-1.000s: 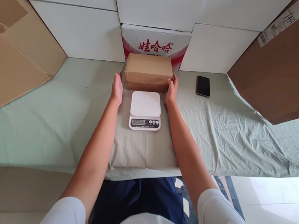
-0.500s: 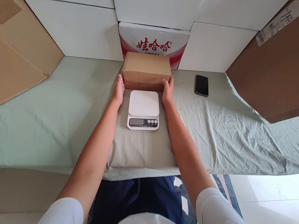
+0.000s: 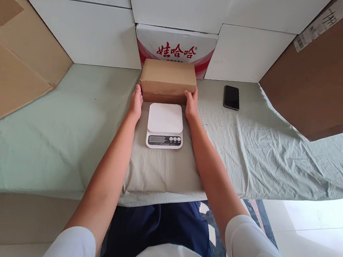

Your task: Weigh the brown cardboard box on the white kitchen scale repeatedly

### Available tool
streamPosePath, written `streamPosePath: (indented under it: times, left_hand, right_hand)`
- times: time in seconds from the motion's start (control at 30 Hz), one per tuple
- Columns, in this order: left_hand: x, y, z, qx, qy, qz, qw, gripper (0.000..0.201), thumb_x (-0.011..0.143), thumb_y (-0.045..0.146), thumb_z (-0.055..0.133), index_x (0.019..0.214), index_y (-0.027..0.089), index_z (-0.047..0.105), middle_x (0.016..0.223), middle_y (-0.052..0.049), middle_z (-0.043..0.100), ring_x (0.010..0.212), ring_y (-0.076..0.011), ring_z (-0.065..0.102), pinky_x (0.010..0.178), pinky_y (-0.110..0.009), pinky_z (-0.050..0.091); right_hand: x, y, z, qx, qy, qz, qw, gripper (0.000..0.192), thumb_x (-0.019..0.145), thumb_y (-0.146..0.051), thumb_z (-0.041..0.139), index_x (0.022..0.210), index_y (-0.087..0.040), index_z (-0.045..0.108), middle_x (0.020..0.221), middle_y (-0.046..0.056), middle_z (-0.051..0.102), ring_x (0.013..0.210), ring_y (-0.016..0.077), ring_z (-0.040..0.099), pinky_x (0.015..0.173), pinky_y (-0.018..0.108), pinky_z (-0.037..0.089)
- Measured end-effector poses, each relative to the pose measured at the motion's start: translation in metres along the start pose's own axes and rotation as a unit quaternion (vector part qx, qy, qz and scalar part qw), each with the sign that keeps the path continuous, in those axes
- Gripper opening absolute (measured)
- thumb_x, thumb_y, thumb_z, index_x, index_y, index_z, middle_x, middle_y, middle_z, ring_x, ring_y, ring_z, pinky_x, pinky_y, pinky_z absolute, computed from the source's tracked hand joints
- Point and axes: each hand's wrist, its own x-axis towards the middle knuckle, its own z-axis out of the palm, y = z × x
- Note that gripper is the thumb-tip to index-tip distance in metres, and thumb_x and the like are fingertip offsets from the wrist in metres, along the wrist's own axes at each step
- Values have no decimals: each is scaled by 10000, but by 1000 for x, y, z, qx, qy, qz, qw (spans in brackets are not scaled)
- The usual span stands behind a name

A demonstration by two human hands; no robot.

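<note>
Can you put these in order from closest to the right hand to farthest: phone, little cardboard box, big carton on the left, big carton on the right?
In the head view, from the right hand:
1. Little cardboard box: touching the hand, on its left.
2. Phone: off to the hand's right.
3. Big right carton: farther right.
4. Big left carton: far left.

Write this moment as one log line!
left hand: at box, left end | right hand: on box, right end | scale: on cloth, in front of box | phone: right of box
</note>
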Motion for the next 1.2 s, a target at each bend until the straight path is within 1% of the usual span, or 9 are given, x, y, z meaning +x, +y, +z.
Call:
streamPosePath:
  times: [0.2,0.37,0.53,0.67,0.77,0.87,1.0,1.1,1.2]
  left_hand:
    - [3,-4,-1,9,3,2,1000,857,888,842,389,1463,232,568,1629,-128,508,1592,-249,361,1326,-408,243]
    - [3,-4,-2,6,3,3,1000,854,886,840,399,1461,232,569,1621,-129,517,1591,-255,365,1321,-411,263]
    - [-1,-3,-1,6,-2,8,1000,864,881,841,405,1465,224,566,1614,-130,527,1600,-251,347,1323,-403,248]
    - [-7,6,-1,12,7,20,1000,895,866,860,405,1494,236,540,1665,-112,460,1619,-240,303,1324,-384,242]
    - [-15,22,-3,22,-3,55,998,906,835,884,431,1462,248,579,1647,-101,485,1616,-265,313,1320,-388,260]
    - [-34,43,-9,37,-38,115,992,881,821,890,452,1424,268,614,1612,-89,526,1591,-275,369,1309,-389,296]
    - [-79,60,-25,66,-92,173,978,847,860,858,428,1467,284,573,1620,-94,515,1571,-301,398,1295,-448,327]
    - [-117,59,-34,80,-109,163,977,846,876,846,407,1502,292,537,1634,-100,498,1568,-321,400,1292,-464,326]
    - [-147,50,-37,75,-101,151,980,849,874,848,404,1510,301,530,1634,-98,500,1562,-327,410,1283,-459,343]
  right_hand:
    - [0,-1,0,5,-5,2,1000,685,807,-645,576,1391,-296,496,1503,46,594,1430,277,514,1305,524,359]
    - [0,-1,0,3,-5,-10,1000,667,820,-608,582,1400,-293,487,1512,46,587,1446,280,500,1309,520,353]
    - [-1,-2,1,-3,-8,-7,1000,681,830,-636,554,1411,-290,476,1483,56,601,1425,283,516,1301,516,360]
    - [0,-12,5,10,-15,-14,1000,683,824,-650,560,1410,-310,474,1517,33,566,1456,280,487,1309,523,359]
    - [-2,-32,4,13,-31,-37,999,683,854,-643,548,1441,-310,445,1536,41,540,1473,291,470,1314,537,344]
    - [-15,-58,-4,-9,-62,-64,996,705,883,-652,520,1494,-328,383,1570,39,499,1511,303,421,1329,546,303]
    - [-59,-82,-24,-46,-121,-79,988,792,860,-650,568,1545,-362,296,1676,1,369,1583,298,304,1361,532,242]
    - [-97,-88,-36,-41,-138,-55,988,791,850,-593,598,1546,-356,306,1675,9,368,1587,300,298,1369,532,224]
    - [-123,-87,-40,-22,-123,-21,992,782,841,-535,605,1543,-366,308,1646,13,406,1551,297,343,1361,544,248]
